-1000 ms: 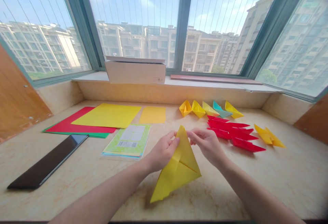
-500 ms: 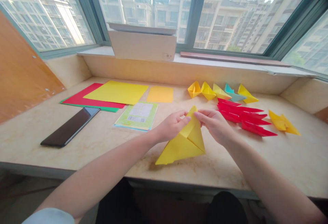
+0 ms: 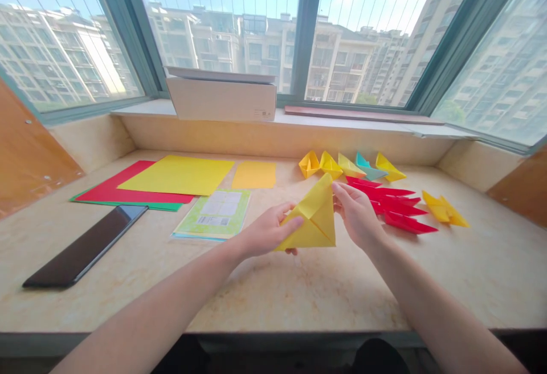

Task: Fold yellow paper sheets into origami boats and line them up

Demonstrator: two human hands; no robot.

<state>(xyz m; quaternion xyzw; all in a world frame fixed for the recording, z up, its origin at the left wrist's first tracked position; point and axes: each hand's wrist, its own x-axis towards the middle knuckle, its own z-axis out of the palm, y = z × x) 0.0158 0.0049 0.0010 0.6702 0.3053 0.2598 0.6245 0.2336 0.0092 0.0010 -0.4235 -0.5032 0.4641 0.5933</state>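
Observation:
A folded piece of yellow paper (image 3: pixel 318 214) is held up over the table between my two hands. My left hand (image 3: pixel 273 227) grips its left side, thumb on the front face and fingers partly hidden behind. At the upper right corner, my right hand (image 3: pixel 352 206) pinches the paper's edge between thumb and fingers. Diagonal creases and a flap show on the side facing me. Just beyond my right hand lie several red folded paper boats (image 3: pixel 404 206).
Behind stands a row of folded boats, including a yellow one (image 3: pixel 330 164) and a blue one (image 3: pixel 370 167). Another yellow folded piece (image 3: pixel 445 208) lies far right. Left are coloured sheets (image 3: pixel 179 174), an orange square (image 3: pixel 255 175), a paper packet (image 3: pixel 213 214) and a black phone (image 3: pixel 85 246). A white box (image 3: pixel 222 97) stands on the sill.
My left hand has slid from the top of the yellow paper down to its lower left side. The paper has turned, and my right hand still pinches near its top. The view has tilted up.

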